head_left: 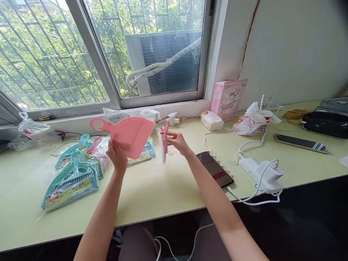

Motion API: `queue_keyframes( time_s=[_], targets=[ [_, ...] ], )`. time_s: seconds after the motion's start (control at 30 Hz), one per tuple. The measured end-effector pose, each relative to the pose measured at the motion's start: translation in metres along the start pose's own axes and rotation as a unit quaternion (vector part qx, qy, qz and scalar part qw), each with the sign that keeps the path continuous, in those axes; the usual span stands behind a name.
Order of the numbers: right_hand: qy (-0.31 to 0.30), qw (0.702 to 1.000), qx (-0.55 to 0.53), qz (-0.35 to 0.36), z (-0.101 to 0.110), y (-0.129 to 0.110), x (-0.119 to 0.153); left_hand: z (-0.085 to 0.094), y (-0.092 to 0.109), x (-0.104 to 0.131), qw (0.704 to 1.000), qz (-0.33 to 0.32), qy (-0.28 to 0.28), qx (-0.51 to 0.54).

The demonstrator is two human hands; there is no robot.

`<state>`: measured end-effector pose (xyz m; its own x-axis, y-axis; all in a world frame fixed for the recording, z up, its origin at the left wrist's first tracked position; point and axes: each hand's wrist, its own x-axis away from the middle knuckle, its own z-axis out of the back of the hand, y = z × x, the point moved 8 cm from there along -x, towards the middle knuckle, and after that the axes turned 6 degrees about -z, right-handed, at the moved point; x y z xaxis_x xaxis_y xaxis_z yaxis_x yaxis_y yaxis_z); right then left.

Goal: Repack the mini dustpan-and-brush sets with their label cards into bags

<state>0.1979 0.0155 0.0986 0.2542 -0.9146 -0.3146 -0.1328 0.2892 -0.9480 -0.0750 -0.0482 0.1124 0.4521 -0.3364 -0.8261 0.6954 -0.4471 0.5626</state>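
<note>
A pink dustpan [133, 136] is held up over the table by my left hand [116, 156], its ring handle pointing left and its wide edge to the right. My right hand [178, 142] grips a small pink brush [164, 139], seen nearly edge-on, with pale bristles hanging down. The brush and the dustpan are apart. Left of my left hand lie several wrapped dustpan-and-brush sets, the nearest a teal set [73, 181] in clear plastic. Another wrapped set [140, 156] lies partly hidden behind the pink dustpan.
Right of my right arm are a phone [216, 168] and a white power strip [261, 174] with cables. Farther back stand a pink box [230, 99], a tissue pack [211, 120] and a white plastic bag [252, 121]. A window [160, 99] lies behind the table [163, 195].
</note>
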Motion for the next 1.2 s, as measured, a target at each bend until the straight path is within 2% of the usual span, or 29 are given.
queue_keyframes(
  time_s=[0.07,0.17,0.3,0.4,0.43,0.5,0.63,0.7,0.8,0.9,1.0,1.1,1.2],
  targets=[
    [0.031,0.999,-0.013,0.008,0.016,-0.004,-0.002,0.007,-0.013,-0.011,0.997,0.038,0.032,0.054],
    [0.139,0.983,0.09,0.083,0.037,-0.017,0.001,-0.006,-0.029,-0.013,0.986,0.106,-0.015,0.129],
    [0.301,0.895,0.302,0.133,0.049,-0.032,0.017,-0.028,-0.05,0.0,0.954,0.202,-0.09,0.203],
    [0.35,0.839,0.387,0.155,0.046,-0.041,0.026,-0.034,-0.062,0.007,0.921,0.273,-0.09,0.262],
    [0.349,0.831,0.403,0.159,0.043,-0.042,0.026,-0.035,-0.065,0.008,0.911,0.292,-0.085,0.278],
    [0.326,0.836,0.414,0.153,0.038,-0.039,0.023,-0.036,-0.067,0.009,0.891,0.323,-0.066,0.311],
    [0.277,0.88,0.372,0.1,0.036,-0.017,0.011,-0.04,-0.073,0.011,0.857,0.371,-0.037,0.355],
    [0.274,0.897,0.34,0.071,0.042,-0.005,0.006,-0.041,-0.076,0.012,0.851,0.383,-0.029,0.359],
    [0.278,0.917,0.283,0.044,0.05,0.007,0.002,-0.041,-0.078,0.012,0.857,0.376,-0.039,0.35],
    [0.252,0.937,0.233,0.06,0.047,0.008,0.001,-0.045,-0.071,0.016,0.873,0.35,-0.083,0.329],
    [0.206,0.945,0.238,0.087,0.027,0.002,0.002,-0.055,-0.05,0.024,0.894,0.289,-0.161,0.303],
    [0.175,0.928,0.309,0.111,0.0,-0.004,0.009,-0.069,-0.016,0.04,0.907,0.198,-0.258,0.267],
    [0.174,0.899,0.384,0.12,-0.02,-0.003,0.016,-0.081,0.014,0.061,0.904,0.132,-0.328,0.241]
  ],
)
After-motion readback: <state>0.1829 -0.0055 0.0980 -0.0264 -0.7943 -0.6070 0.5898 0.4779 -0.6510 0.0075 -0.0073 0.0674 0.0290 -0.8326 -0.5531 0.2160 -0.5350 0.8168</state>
